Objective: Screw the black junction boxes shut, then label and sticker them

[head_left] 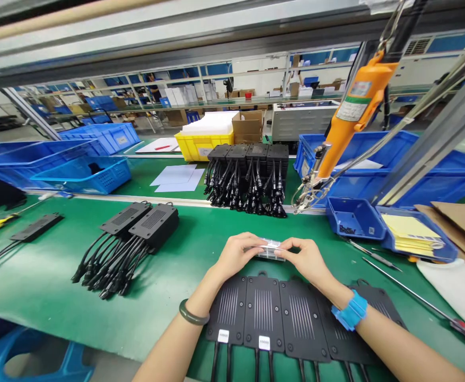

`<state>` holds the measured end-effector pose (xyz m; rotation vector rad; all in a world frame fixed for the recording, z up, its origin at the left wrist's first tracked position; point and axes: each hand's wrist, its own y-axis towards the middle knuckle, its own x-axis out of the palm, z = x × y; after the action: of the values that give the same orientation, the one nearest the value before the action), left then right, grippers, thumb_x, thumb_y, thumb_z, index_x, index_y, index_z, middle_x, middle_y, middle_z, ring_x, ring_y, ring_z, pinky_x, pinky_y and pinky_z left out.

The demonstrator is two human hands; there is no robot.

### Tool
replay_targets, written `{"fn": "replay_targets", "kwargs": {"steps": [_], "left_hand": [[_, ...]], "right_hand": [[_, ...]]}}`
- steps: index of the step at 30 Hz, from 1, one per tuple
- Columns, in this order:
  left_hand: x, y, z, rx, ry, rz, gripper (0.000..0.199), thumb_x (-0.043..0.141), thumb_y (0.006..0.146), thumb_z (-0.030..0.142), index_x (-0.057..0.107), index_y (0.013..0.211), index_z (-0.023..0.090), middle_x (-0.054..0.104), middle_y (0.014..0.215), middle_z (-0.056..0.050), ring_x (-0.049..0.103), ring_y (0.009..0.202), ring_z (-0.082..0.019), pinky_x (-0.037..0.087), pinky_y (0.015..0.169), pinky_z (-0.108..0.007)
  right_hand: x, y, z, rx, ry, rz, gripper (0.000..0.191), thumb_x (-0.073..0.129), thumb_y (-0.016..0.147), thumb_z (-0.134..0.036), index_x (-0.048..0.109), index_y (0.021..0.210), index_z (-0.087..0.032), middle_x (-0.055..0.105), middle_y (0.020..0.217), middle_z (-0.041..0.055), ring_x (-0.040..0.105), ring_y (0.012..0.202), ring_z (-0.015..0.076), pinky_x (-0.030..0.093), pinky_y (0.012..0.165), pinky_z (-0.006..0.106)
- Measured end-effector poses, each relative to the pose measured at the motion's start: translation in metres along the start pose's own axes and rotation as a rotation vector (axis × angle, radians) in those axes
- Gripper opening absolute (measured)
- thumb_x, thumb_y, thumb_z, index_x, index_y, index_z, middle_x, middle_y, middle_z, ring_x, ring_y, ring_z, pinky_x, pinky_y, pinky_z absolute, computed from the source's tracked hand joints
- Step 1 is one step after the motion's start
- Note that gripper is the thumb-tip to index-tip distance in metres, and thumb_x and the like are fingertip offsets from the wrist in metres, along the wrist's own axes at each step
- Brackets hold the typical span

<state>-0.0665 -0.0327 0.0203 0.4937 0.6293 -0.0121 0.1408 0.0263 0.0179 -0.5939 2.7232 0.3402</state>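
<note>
Both hands pinch a small curled strip of silver-white labels (271, 249) above the green bench. My left hand (238, 255) grips its left end, and my right hand (304, 259) has fingertips on the right end. Just below them lies a row of flat black slotted boxes (263, 307) with cables running toward me. White stickers (264, 343) sit on the lower edges of the two leftmost ones. My right forearm partly covers the boxes on the right.
Stacked black boxes with cables (248, 175) stand behind my hands, with two more piles (155, 223) to the left. An orange electric screwdriver (353, 114) hangs at right, above a small blue bin (355, 217) and yellow papers (411, 233). Tweezers (375, 255) lie nearby.
</note>
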Motion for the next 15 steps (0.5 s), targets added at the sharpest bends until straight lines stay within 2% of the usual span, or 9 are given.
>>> {"fn": "replay_targets", "kwargs": {"steps": [4, 9, 13, 15], "left_hand": [[0.0, -0.002, 0.002, -0.047, -0.005, 0.008, 0.012, 0.065, 0.09, 0.025, 0.074, 0.096, 0.021, 0.076, 0.095, -0.004, 0.07, 0.088, -0.019, 0.055, 0.081, -0.03], [-0.002, -0.005, -0.002, -0.097, -0.007, 0.024, 0.011, 0.065, 0.09, 0.025, 0.074, 0.094, 0.02, 0.077, 0.094, -0.004, 0.072, 0.085, -0.019, 0.056, 0.078, -0.029], [-0.002, -0.007, -0.002, -0.106, -0.004, 0.031, 0.011, 0.065, 0.09, 0.023, 0.074, 0.095, 0.019, 0.077, 0.094, -0.002, 0.072, 0.084, -0.018, 0.056, 0.078, -0.028], [-0.003, -0.009, 0.002, -0.11, -0.002, 0.03, 0.016, 0.061, 0.092, 0.025, 0.074, 0.097, 0.017, 0.076, 0.096, -0.002, 0.071, 0.087, -0.019, 0.055, 0.08, -0.028]], "right_hand": [[0.002, 0.001, 0.002, 0.074, 0.052, -0.012, 0.025, 0.073, 0.067, -0.042, 0.071, 0.062, -0.018, 0.073, 0.065, 0.0049, 0.065, 0.062, 0.0212, 0.051, 0.062, 0.033], [0.002, 0.005, 0.003, 0.127, 0.073, -0.05, 0.027, 0.072, 0.069, -0.044, 0.077, 0.072, -0.018, 0.076, 0.071, 0.0063, 0.067, 0.063, 0.0222, 0.052, 0.061, 0.034], [-0.005, 0.005, -0.004, 0.106, 0.052, -0.065, 0.029, 0.071, 0.071, -0.043, 0.079, 0.086, -0.02, 0.078, 0.084, 0.0067, 0.07, 0.077, 0.0262, 0.054, 0.075, 0.039], [-0.01, 0.002, -0.008, 0.088, 0.023, -0.043, 0.026, 0.07, 0.072, -0.041, 0.078, 0.086, -0.021, 0.077, 0.087, 0.007, 0.069, 0.084, 0.0276, 0.051, 0.087, 0.045]]}}
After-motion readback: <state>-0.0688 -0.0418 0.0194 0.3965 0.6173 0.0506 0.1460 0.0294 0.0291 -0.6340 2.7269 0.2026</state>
